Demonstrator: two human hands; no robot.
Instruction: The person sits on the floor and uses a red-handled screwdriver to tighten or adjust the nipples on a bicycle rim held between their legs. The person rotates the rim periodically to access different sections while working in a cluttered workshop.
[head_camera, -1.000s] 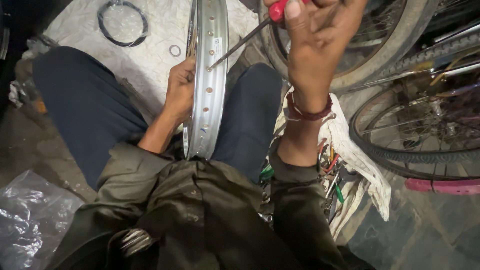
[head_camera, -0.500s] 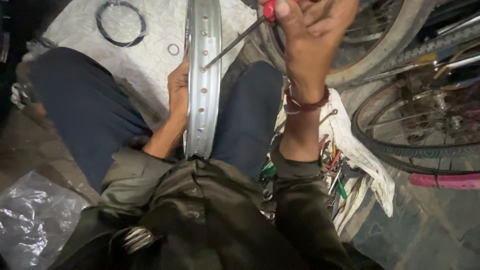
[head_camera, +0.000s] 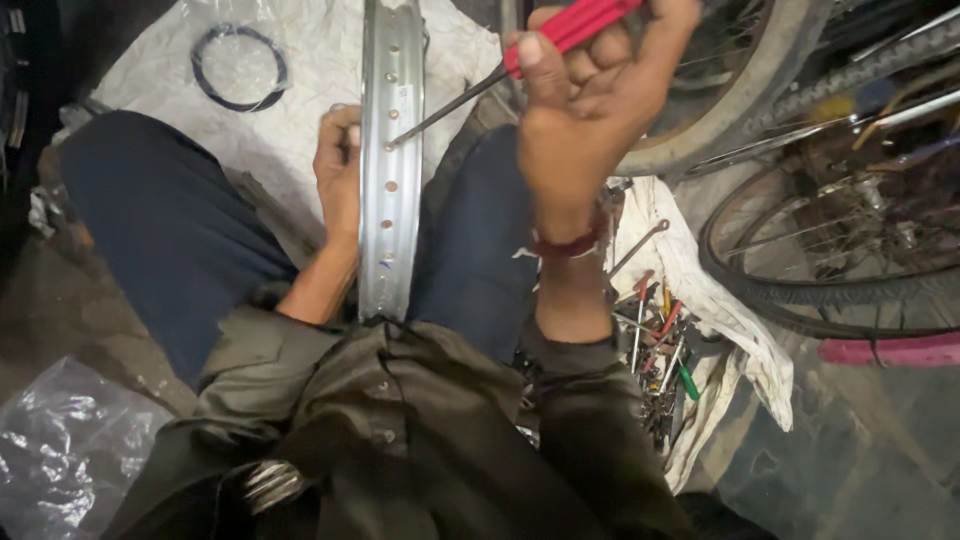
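One clear plastic bag (head_camera: 70, 450), lower left. One silver wheel rim (head_camera: 390, 150) upright between the knees; left hand (head_camera: 340, 170) gripping its edge. One red-handled screwdriver (head_camera: 520, 60), right hand (head_camera: 590, 110) clenched around it, tip at rim. One black ring (head_camera: 238, 68). Two bicycle wheels (head_camera: 800, 250) beyond.

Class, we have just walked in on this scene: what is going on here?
A seated person holds a bare metal wheel rim upright between their knees. The left hand grips the rim's edge, while the right hand holds a red-handled screwdriver with its tip at a hole in the rim. Loose tools lie on a cloth at their right, beside bicycle wheels.
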